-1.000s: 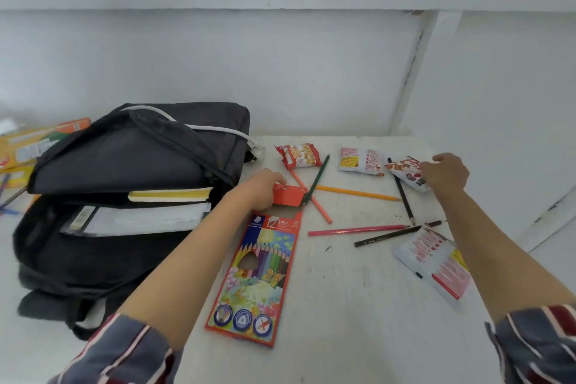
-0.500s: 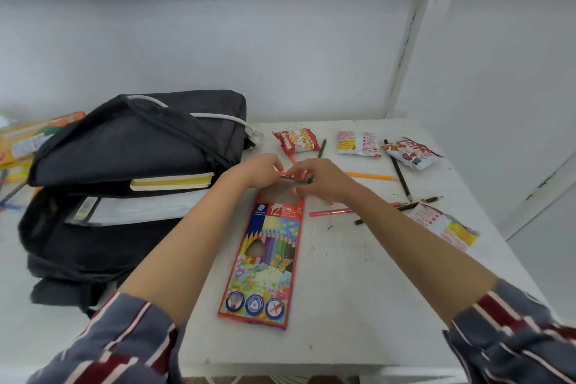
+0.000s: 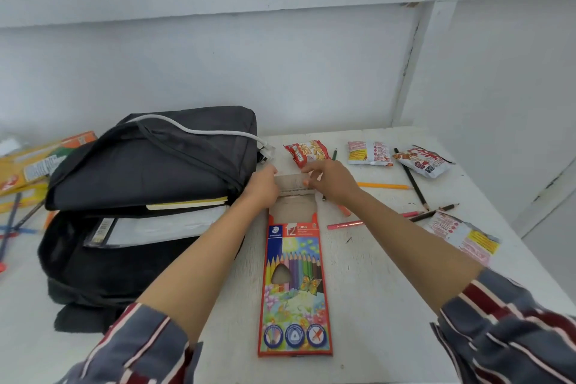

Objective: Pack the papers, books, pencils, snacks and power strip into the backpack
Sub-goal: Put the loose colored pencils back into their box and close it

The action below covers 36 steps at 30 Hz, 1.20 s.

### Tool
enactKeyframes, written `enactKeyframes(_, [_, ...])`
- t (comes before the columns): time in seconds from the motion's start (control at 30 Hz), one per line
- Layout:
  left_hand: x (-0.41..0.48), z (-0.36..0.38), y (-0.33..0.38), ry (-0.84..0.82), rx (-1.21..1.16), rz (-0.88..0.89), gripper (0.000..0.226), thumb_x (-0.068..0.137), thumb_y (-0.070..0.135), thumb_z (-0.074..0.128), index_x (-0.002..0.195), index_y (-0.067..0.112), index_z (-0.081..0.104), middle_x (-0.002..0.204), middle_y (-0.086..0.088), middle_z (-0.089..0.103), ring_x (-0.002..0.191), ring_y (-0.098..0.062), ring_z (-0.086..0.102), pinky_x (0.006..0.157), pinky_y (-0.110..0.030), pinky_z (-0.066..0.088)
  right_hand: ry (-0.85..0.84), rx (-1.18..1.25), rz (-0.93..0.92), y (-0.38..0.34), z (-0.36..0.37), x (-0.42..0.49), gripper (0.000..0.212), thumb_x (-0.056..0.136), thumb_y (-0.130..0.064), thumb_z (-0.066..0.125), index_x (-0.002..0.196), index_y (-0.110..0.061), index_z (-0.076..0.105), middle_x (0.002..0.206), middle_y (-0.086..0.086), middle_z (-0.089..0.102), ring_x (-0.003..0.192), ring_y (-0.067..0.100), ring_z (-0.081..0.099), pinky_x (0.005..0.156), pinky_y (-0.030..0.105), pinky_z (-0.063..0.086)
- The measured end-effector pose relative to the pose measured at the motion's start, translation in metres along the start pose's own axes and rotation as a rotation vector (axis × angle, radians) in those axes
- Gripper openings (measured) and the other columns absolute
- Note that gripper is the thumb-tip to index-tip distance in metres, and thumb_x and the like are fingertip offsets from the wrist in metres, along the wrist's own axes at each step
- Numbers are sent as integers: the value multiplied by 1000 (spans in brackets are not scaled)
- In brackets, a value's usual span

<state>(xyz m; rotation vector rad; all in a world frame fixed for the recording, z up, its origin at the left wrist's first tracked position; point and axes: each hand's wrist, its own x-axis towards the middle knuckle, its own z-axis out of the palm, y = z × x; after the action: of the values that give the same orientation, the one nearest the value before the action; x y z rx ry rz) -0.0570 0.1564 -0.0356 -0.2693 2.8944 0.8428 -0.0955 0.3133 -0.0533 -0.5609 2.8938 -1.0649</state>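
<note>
Pinching the raised top flap of the pencil box (image 3: 294, 274) from both sides, left hand (image 3: 263, 188) and right hand (image 3: 332, 182) sit close together. Box lies flat mid-table. Open backpack (image 3: 149, 165) at the left edge; loose pencils (image 3: 383, 186) and snack packets (image 3: 369, 153) toward the far right corner.
</note>
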Motion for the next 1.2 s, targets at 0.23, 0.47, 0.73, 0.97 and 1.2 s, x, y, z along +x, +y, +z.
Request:
enactKeyframes(0.23, [5, 2, 3, 37, -70, 41, 48, 91, 0, 45, 137, 12, 39, 136, -14, 44, 121, -27, 46, 94, -35, 45, 184, 122, 157, 20, -34, 3, 22, 83, -4, 63, 104, -7, 68, 92, 10, 66, 81, 13, 54, 72, 22, 40])
enactKeyframes(0.47, [4, 1, 21, 44, -77, 140, 42, 88, 2, 46, 128, 17, 49, 131, -10, 46, 105, -22, 52, 85, -33, 47, 146, 43, 340, 22, -37, 12, 22, 82, -12, 66, 100, 0, 63, 102, 11, 63, 81, 16, 52, 71, 29, 43])
enactKeyframes(0.73, [20, 1, 45, 53, -149, 156, 16, 92, 15, 43, 84, 15, 57, 86, -3, 52, 78, -19, 49, 74, -31, 43, 79, -97, 385, 12, -24, 30, 23, 82, -26, 66, 83, -10, 49, 73, 2, 50, 72, 17, 51, 55, 24, 36])
enactKeyframes(0.97, [32, 27, 56, -69, 126, 45, 17, 87, 18, 53, 100, 9, 60, 93, -6, 60, 88, -22, 60, 71, -31, 46, 48, -118, 379, 16, -22, 39, 17, 79, -13, 64, 89, -10, 50, 75, 1, 48, 75, 18, 51, 54, 24, 37])
enactKeyframes(1.2, [34, 34, 70, -18, 265, 68, 25, 90, 21, 52, 114, 15, 55, 99, -1, 58, 83, -16, 50, 69, -28, 38, 127, 155, 347, 35, -43, 36, 22, 74, -14, 68, 94, -11, 58, 107, 6, 57, 84, 21, 57, 77, 36, 50])
